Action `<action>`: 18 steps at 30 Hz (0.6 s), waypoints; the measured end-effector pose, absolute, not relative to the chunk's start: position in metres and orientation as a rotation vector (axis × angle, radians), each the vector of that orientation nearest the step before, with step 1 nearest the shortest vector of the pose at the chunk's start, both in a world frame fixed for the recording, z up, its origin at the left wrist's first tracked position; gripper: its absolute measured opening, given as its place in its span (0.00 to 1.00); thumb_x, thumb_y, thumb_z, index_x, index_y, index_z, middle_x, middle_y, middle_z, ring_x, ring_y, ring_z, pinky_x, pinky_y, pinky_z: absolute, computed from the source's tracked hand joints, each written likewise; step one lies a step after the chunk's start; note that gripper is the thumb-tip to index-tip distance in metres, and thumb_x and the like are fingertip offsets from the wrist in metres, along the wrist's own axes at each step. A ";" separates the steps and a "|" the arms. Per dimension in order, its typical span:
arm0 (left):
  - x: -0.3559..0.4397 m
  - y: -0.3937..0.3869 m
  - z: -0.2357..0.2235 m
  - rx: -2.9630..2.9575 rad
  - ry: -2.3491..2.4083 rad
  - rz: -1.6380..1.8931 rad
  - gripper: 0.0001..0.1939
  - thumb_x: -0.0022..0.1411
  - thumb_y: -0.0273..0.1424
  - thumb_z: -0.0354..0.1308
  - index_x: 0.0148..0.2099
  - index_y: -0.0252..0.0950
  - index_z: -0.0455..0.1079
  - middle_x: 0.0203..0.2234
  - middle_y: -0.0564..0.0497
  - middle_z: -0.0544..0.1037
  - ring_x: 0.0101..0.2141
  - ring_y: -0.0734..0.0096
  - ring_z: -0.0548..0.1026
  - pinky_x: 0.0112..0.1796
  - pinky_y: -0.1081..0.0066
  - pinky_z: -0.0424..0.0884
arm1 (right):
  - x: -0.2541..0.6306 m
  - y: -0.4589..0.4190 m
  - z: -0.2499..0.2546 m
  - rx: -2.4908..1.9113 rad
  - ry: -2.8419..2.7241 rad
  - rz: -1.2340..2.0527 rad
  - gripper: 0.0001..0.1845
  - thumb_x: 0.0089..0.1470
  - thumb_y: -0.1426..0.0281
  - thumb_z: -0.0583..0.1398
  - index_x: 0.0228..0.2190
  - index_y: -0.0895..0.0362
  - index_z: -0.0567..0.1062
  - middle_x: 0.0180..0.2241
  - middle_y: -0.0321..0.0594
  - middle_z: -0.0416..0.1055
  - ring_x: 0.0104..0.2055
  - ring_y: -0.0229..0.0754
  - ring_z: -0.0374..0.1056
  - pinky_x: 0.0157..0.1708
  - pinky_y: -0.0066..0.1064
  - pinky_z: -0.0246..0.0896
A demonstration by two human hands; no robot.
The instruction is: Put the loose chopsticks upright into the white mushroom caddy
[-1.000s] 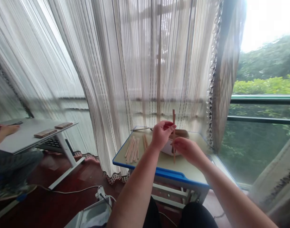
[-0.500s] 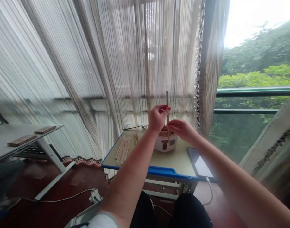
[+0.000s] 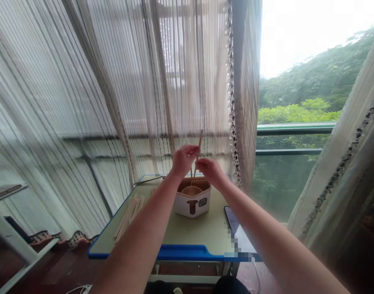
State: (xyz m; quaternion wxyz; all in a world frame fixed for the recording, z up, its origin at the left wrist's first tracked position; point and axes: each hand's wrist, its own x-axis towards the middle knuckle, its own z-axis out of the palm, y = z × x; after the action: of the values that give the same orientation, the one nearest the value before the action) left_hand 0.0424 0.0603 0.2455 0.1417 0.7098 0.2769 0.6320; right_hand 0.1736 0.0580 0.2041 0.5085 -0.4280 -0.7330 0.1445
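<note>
Wooden stick, near-upright, lower end pointing into the box, is pinched between the clamped fingers of left hand and right hand.

Sheer white striped curtains hang behind a blue-edged cream table bearing a flat black tablet, with a green metal balcony railing and leafy green shrubs beyond.

Probably home room (sheer curtains, wood floor); green railing, trees outside.
</note>
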 end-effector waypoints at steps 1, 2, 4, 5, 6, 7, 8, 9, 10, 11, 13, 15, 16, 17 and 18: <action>0.042 0.063 0.246 2.123 0.834 1.835 0.10 0.52 0.36 0.57 0.35 0.37 0.73 0.30 0.48 0.75 0.34 0.70 0.73 0.38 0.67 0.69 | 0.173 0.061 0.204 -1.024 -1.773 0.358 0.08 0.48 0.69 0.56 0.31 0.56 0.74 0.28 0.38 0.74 0.30 0.37 0.69 0.31 0.28 0.62; 0.041 0.065 0.245 2.186 0.863 1.837 0.09 0.53 0.36 0.57 0.35 0.38 0.73 0.31 0.48 0.75 0.35 0.70 0.73 0.39 0.66 0.68 | 0.172 0.064 0.203 -1.018 -1.783 0.354 0.09 0.49 0.69 0.55 0.31 0.56 0.74 0.28 0.38 0.74 0.30 0.37 0.69 0.31 0.29 0.62; 0.039 0.071 0.242 2.233 0.911 1.822 0.09 0.54 0.36 0.56 0.35 0.38 0.73 0.32 0.49 0.75 0.36 0.69 0.72 0.41 0.65 0.67 | 0.173 0.070 0.200 -1.012 -1.812 0.326 0.09 0.49 0.68 0.54 0.30 0.56 0.74 0.28 0.38 0.74 0.30 0.37 0.69 0.31 0.29 0.61; 0.038 0.074 0.241 2.215 0.931 1.816 0.09 0.54 0.36 0.55 0.35 0.38 0.73 0.32 0.49 0.75 0.36 0.69 0.72 0.41 0.65 0.67 | 0.173 0.072 0.199 -1.012 -1.824 0.309 0.09 0.50 0.69 0.54 0.30 0.56 0.74 0.28 0.38 0.74 0.30 0.37 0.68 0.31 0.29 0.61; 0.038 0.078 0.239 2.184 0.948 1.815 0.09 0.54 0.36 0.55 0.35 0.38 0.73 0.32 0.48 0.76 0.36 0.69 0.72 0.41 0.65 0.66 | 0.174 0.075 0.197 -1.011 -1.831 0.294 0.09 0.50 0.69 0.54 0.29 0.56 0.74 0.28 0.38 0.73 0.30 0.37 0.68 0.31 0.29 0.61; 0.037 0.082 0.237 2.149 0.960 1.818 0.10 0.54 0.37 0.55 0.35 0.38 0.73 0.32 0.48 0.76 0.36 0.69 0.72 0.41 0.65 0.66 | 0.175 0.078 0.196 -1.006 -1.835 0.286 0.09 0.50 0.69 0.54 0.29 0.56 0.74 0.28 0.38 0.73 0.30 0.37 0.68 0.31 0.29 0.61; 0.037 0.086 0.235 2.118 0.965 1.828 0.10 0.54 0.37 0.55 0.35 0.37 0.73 0.32 0.48 0.76 0.36 0.69 0.72 0.42 0.65 0.66 | 0.176 0.080 0.194 -0.997 -1.836 0.289 0.09 0.50 0.69 0.54 0.30 0.56 0.74 0.28 0.38 0.73 0.30 0.37 0.68 0.31 0.29 0.61; 0.037 0.089 0.234 2.096 0.963 1.840 0.10 0.54 0.37 0.56 0.35 0.37 0.73 0.32 0.48 0.76 0.36 0.69 0.72 0.42 0.65 0.66 | 0.177 0.083 0.193 -0.985 -1.832 0.299 0.09 0.50 0.69 0.54 0.30 0.56 0.74 0.27 0.38 0.73 0.30 0.37 0.68 0.31 0.28 0.61; 0.038 0.092 0.234 2.083 0.952 1.851 0.10 0.53 0.37 0.56 0.35 0.37 0.73 0.32 0.48 0.76 0.36 0.69 0.72 0.42 0.66 0.66 | 0.178 0.086 0.192 -0.972 -1.827 0.309 0.09 0.50 0.69 0.54 0.31 0.56 0.74 0.27 0.38 0.73 0.29 0.37 0.68 0.31 0.28 0.61; 0.038 0.094 0.234 2.080 0.937 1.853 0.10 0.53 0.37 0.56 0.35 0.38 0.73 0.32 0.49 0.76 0.36 0.70 0.72 0.42 0.66 0.66 | 0.179 0.088 0.191 -0.961 -1.825 0.317 0.09 0.50 0.68 0.54 0.31 0.56 0.74 0.27 0.38 0.73 0.29 0.36 0.68 0.31 0.28 0.61; 0.039 0.098 0.235 2.091 0.913 1.847 0.10 0.54 0.37 0.56 0.36 0.38 0.73 0.33 0.48 0.75 0.36 0.70 0.72 0.43 0.66 0.66 | 0.179 0.093 0.191 -0.950 -1.825 0.311 0.09 0.50 0.68 0.54 0.31 0.56 0.74 0.27 0.38 0.73 0.29 0.36 0.68 0.31 0.28 0.61; 0.040 0.101 0.237 2.105 0.909 1.836 0.11 0.54 0.36 0.55 0.37 0.37 0.72 0.33 0.48 0.75 0.36 0.69 0.72 0.42 0.65 0.67 | 0.179 0.097 0.190 -0.953 -1.829 0.294 0.09 0.50 0.68 0.54 0.31 0.56 0.74 0.27 0.38 0.73 0.29 0.37 0.68 0.31 0.28 0.61; 0.040 0.102 0.237 2.116 0.918 1.824 0.11 0.54 0.36 0.55 0.37 0.37 0.72 0.34 0.48 0.75 0.36 0.69 0.72 0.41 0.65 0.67 | 0.179 0.098 0.189 -0.960 -1.833 0.290 0.09 0.50 0.68 0.54 0.31 0.55 0.74 0.27 0.38 0.73 0.29 0.37 0.68 0.30 0.28 0.61; 0.040 0.104 0.237 2.131 0.934 1.806 0.11 0.54 0.36 0.56 0.37 0.37 0.73 0.34 0.47 0.75 0.36 0.69 0.72 0.40 0.65 0.68 | 0.179 0.100 0.188 -0.969 -1.839 0.287 0.09 0.50 0.68 0.54 0.31 0.55 0.74 0.26 0.37 0.74 0.29 0.37 0.68 0.30 0.28 0.61; 0.040 0.105 0.237 2.152 0.955 1.781 0.10 0.53 0.36 0.56 0.36 0.37 0.73 0.33 0.47 0.75 0.36 0.68 0.72 0.39 0.66 0.68 | 0.179 0.101 0.186 -0.980 -1.848 0.283 0.09 0.50 0.69 0.54 0.30 0.55 0.75 0.26 0.37 0.74 0.29 0.37 0.68 0.30 0.28 0.61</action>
State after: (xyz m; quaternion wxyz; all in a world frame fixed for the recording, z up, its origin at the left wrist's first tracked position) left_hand 0.0397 0.1053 0.2368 0.0946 0.7257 0.3219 0.6007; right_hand 0.1789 0.1010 0.1864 0.4929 -0.4040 -0.7617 0.1166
